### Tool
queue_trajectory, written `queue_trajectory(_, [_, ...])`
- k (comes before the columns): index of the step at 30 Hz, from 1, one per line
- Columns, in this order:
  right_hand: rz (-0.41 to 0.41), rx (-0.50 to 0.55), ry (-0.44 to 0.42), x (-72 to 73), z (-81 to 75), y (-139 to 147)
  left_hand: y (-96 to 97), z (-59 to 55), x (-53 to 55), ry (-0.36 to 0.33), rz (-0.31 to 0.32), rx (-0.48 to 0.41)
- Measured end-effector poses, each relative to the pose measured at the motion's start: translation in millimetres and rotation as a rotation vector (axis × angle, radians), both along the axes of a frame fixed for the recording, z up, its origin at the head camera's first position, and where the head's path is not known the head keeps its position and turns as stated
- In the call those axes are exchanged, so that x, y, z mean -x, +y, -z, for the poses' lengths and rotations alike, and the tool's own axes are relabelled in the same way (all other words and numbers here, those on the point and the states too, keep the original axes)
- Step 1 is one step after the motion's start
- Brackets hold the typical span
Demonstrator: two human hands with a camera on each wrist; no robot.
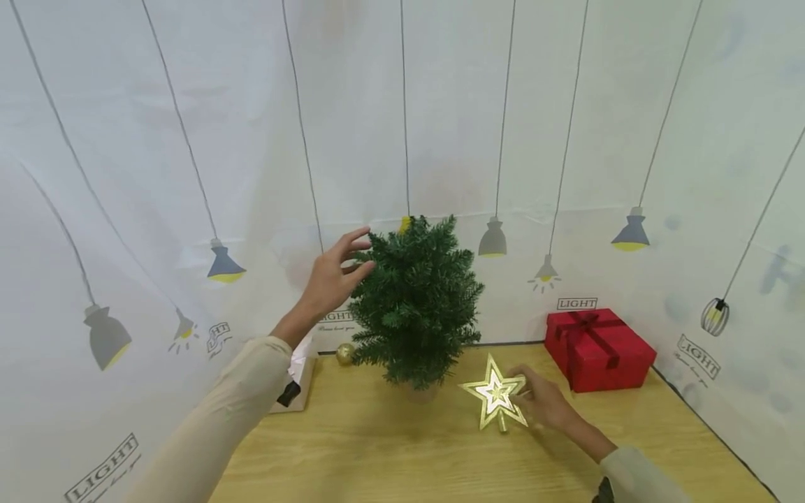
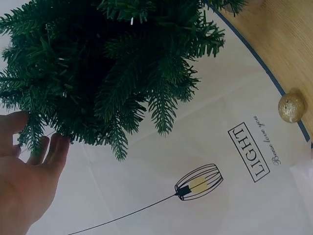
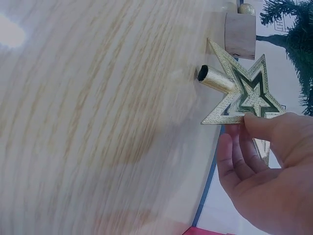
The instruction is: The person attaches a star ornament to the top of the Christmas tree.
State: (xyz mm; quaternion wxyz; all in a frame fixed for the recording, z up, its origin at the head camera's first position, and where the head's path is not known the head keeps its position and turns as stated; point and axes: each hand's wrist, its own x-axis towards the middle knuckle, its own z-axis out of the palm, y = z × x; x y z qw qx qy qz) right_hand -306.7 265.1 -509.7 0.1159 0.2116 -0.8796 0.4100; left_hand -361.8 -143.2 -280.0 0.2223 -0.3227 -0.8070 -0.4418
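A small green artificial Christmas tree point(image 1: 418, 300) stands on a wooden block base point(image 3: 240, 36) in the middle of the table. My left hand point(image 1: 333, 276) is at the tree's upper left side, fingers and thumb apart around the outer needles. In the left wrist view a branch tip point(image 2: 33, 132) lies between thumb and fingers, with no clear pinch. Low to the right of the tree, my right hand point(image 1: 547, 398) pinches a gold star tree topper point(image 1: 495, 392) by one side point. The star is upright, its hollow tube point(image 3: 215, 78) pointing down and apart from the tree.
A red gift box point(image 1: 600, 349) with a dark red ribbon sits at the back right. A gold ball ornament point(image 1: 344, 354) lies left of the tree. Partly behind my left forearm is a pale box point(image 1: 302, 381). A lamp-printed wall sheet point(image 1: 453, 140) bounds the table point(image 1: 352, 447).
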Motion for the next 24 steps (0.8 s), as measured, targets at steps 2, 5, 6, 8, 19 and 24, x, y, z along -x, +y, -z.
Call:
queue_trajectory(2, [-0.011,0.012,0.003,-0.9,-3.1,2,2.3,-0.4,1.1,0.004,0.002,-0.024])
queue_trajectory(5, [-0.047,0.016,0.021,-2.0,-9.3,5,5.7,-0.9,2.0,-0.008,0.007,-0.065])
queue_trajectory(6, [-0.059,0.013,0.028,-2.0,-11.4,6,6.1,-0.7,2.1,-0.015,0.007,-0.078])
queue_trajectory(8, [-0.082,0.0,0.052,-1.9,-15.7,9,6.6,0.0,1.9,-0.031,0.006,-0.1])
queue_trajectory(19, [-0.04,-0.052,0.068,-4.2,-57.2,26,0.7,5.3,-2.6,-0.083,-0.023,-0.129])
queue_trajectory(24, [-0.025,-0.065,0.068,0.4,-76.2,34,-0.5,4.9,-2.5,-0.086,-0.028,-0.138])
